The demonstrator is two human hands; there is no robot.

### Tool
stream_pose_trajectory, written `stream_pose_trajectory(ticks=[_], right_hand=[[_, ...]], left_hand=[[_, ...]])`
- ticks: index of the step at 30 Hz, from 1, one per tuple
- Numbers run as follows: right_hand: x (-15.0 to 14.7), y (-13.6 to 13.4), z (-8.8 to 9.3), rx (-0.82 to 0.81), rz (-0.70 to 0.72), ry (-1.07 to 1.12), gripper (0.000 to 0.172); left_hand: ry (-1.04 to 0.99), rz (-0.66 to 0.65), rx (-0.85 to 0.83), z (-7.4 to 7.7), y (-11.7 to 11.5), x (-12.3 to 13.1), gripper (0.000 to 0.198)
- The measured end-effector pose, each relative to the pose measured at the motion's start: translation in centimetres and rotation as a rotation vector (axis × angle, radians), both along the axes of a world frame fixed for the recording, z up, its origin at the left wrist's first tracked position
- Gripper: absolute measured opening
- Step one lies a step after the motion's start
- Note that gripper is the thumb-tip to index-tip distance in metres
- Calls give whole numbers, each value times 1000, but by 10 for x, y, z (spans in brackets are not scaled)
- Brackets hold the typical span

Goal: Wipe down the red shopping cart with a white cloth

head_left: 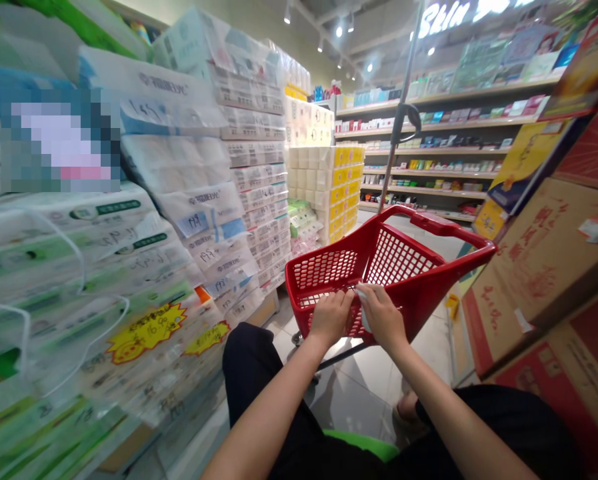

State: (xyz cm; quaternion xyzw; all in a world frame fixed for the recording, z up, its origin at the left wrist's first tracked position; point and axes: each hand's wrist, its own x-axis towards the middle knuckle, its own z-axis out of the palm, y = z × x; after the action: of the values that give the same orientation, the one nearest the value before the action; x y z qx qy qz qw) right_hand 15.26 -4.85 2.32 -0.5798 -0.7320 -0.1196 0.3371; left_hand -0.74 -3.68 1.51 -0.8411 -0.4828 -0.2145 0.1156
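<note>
A red plastic shopping cart (419, 293) with perforated walls stands right in front of my knees. My left hand (331, 316) is closed over the near edge of its basket, the fingers curled onto the rim. Beside it, my right hand (385, 316) is closed on a white wipe (365, 319), which looks like thin cloth or tissue. That wipe lies against the near side of the basket, partly hidden by the fingers. Inside the basket I see only the grid of its walls and floor.
Tall stacks of wrapped tissue packs (199, 220) rise along the left. Cardboard boxes (543, 247) are piled close on the right. Behind the cart stand a slanted metal pole (403, 87) and shelves of small packaged goods (439, 150). A green seat edge (363, 443) shows between my legs.
</note>
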Motion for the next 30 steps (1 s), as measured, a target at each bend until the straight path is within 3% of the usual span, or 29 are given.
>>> stream_pose_trajectory(ticks=[4,9,13,18,24,27,30], right_hand=[[-1,-2,-3,-21,75,-71,34],[31,4,5,-73,105,-78,33],[38,11,11,-115,75,37,33],[19,10,9,-129,60,121,33],[-25,-19,-7,-123,195,74,34],[-15,-24,-7,-133,247,1,34],[16,-15,-3,-151,259,-12,33]], left_hand=[[1,-44,14,-2,0,-6,43],[-10,-86,44,-6,2,-48,25],[-4,-125,44,-12,4,-70,25],[-10,-80,54,-20,5,-48,21],[-43,-77,43,-25,-1,-20,23],[-46,-124,30,-27,-5,-14,25],[-53,-157,21,-25,-9,-9,25]])
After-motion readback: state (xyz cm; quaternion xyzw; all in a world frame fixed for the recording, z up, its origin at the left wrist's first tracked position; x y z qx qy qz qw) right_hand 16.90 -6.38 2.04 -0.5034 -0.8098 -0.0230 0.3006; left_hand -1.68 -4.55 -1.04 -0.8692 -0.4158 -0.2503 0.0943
